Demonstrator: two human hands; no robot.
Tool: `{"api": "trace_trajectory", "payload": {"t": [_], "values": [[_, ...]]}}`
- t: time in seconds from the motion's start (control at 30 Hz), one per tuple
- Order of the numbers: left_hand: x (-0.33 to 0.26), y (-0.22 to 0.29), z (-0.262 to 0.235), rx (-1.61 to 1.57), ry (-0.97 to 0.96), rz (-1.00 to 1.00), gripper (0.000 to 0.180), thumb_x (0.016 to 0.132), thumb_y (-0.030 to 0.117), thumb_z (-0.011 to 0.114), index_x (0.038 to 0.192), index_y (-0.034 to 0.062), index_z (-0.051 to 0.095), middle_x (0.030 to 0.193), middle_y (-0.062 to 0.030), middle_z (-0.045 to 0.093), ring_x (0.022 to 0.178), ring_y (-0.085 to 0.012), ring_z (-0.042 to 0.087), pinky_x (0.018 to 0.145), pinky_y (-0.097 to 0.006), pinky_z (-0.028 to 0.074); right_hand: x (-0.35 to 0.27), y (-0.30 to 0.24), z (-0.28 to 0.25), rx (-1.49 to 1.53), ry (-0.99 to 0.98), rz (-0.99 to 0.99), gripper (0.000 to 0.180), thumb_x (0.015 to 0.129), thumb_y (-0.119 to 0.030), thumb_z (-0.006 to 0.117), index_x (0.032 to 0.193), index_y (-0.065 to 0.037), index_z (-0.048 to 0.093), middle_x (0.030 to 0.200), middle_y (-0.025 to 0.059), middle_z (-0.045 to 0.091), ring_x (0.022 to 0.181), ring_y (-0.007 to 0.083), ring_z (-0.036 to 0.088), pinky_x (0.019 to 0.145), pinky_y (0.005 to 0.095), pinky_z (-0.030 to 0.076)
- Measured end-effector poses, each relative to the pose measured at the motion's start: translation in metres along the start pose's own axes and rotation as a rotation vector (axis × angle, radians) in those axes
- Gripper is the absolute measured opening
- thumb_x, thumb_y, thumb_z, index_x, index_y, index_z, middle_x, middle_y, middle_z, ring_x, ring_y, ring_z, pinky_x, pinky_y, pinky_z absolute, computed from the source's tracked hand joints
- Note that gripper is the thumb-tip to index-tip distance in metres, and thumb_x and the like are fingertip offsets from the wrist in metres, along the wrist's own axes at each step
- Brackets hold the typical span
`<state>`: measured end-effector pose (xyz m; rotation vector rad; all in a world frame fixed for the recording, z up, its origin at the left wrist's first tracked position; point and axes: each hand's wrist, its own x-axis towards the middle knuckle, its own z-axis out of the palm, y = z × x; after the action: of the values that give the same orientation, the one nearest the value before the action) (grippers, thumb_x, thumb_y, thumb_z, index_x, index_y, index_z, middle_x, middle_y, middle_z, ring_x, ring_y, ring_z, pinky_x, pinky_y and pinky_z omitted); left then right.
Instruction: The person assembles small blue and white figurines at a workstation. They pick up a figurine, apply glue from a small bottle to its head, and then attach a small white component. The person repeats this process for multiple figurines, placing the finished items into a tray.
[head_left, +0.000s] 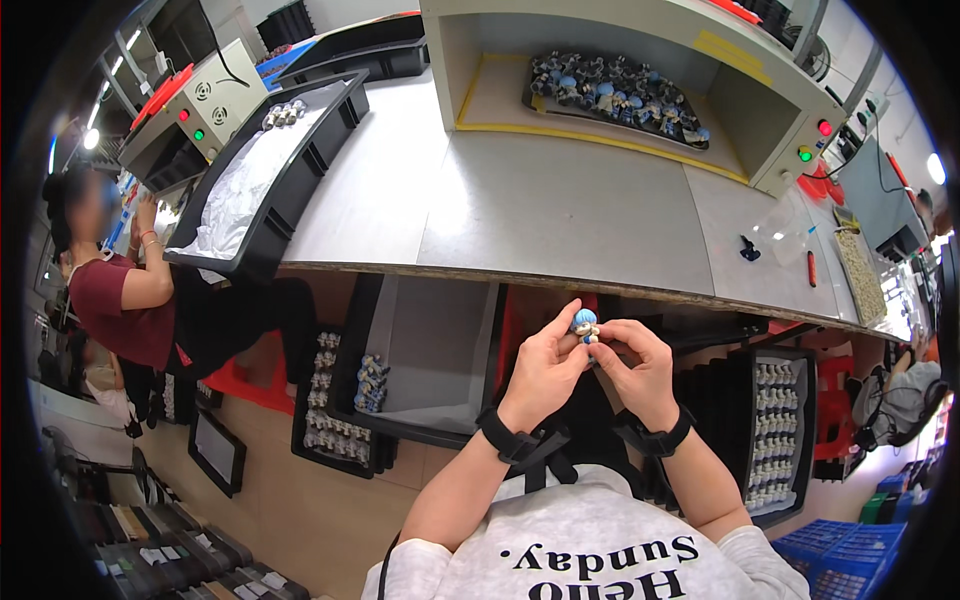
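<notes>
Between my two hands, just off the table's near edge, is a small blue-haired figurine (pixel 586 322) with a pale body. My left hand (pixel 545 365) grips it from the left, thumb against its lower body. From the other side my right hand (pixel 640 365) pinches it, thumb and fingertips at its body. The figurine's back and base are partly hidden by my fingers. Below the table's edge, left of my hands, a black tray (pixel 430 420) lined with pale sheet bears a cluster of similar blue figurines (pixel 371 384).
A grey worktable (pixel 570 215) spans ahead. On it stand an open-fronted box machine (pixel 455 60) holding a tray of figurines (pixel 615 95) and a long black tray (pixel 262 235) with white lining. A tray of white parts (pixel 775 430) is at right. A co-worker (pixel 115 285) sits left.
</notes>
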<state>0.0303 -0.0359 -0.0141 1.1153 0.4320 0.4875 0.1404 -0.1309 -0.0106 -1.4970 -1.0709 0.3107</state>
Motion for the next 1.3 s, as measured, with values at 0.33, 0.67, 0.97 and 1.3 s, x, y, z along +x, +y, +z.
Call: {"api": "trace_trajectory", "payload": {"t": [0.33, 0.67, 0.97, 1.3], "values": [[-0.001, -0.007, 0.001, 0.231, 0.043, 0.080, 0.051, 0.086, -0.004, 0.046, 0.135, -0.0031, 0.032, 0.100, -0.0094, 0.062, 0.086, -0.0097, 0.057, 0.077, -0.026, 0.051, -0.003, -0.005, 0.006, -0.119, 0.053, -0.077, 0.020, 0.076, -0.004, 0.070, 0.094, 0.003, 0.064, 0.088, 0.0110, 0.063, 0.075, 0.0165, 0.063, 0.067, 0.0248, 0.052], [-0.005, 0.002, 0.003, 0.421, 0.038, 0.063, 0.050, 0.086, -0.003, 0.044, 0.135, -0.0029, 0.032, 0.094, -0.0073, 0.063, 0.083, -0.0077, 0.056, 0.077, -0.025, 0.051, -0.009, 0.000, 0.010, -0.040, 0.137, -0.068, 0.017, 0.077, -0.004, 0.068, 0.091, 0.003, 0.062, 0.090, 0.0128, 0.062, 0.075, 0.0169, 0.063, 0.066, 0.0253, 0.053], [-0.003, -0.001, 0.008, 0.313, 0.001, 0.068, 0.049, 0.088, -0.005, 0.041, 0.135, -0.0020, 0.032, 0.100, -0.0087, 0.062, 0.088, -0.0086, 0.056, 0.079, -0.025, 0.050, -0.013, -0.002, 0.008, -0.198, 0.170, -0.245, 0.012, 0.078, -0.001, 0.066, 0.088, 0.003, 0.060, 0.095, 0.0110, 0.055, 0.075, 0.0167, 0.058, 0.064, 0.0258, 0.050], [-0.007, 0.020, 0.015, 0.492, -0.013, 0.054, 0.050, 0.085, -0.005, 0.044, 0.134, -0.0027, 0.034, 0.096, -0.0108, 0.065, 0.085, -0.0079, 0.057, 0.076, -0.025, 0.051, -0.013, 0.001, 0.004, -0.170, 0.188, -0.252, 0.010, 0.077, -0.001, 0.066, 0.085, 0.002, 0.061, 0.095, 0.0106, 0.053, 0.079, 0.0188, 0.055, 0.066, 0.0266, 0.047]]}}
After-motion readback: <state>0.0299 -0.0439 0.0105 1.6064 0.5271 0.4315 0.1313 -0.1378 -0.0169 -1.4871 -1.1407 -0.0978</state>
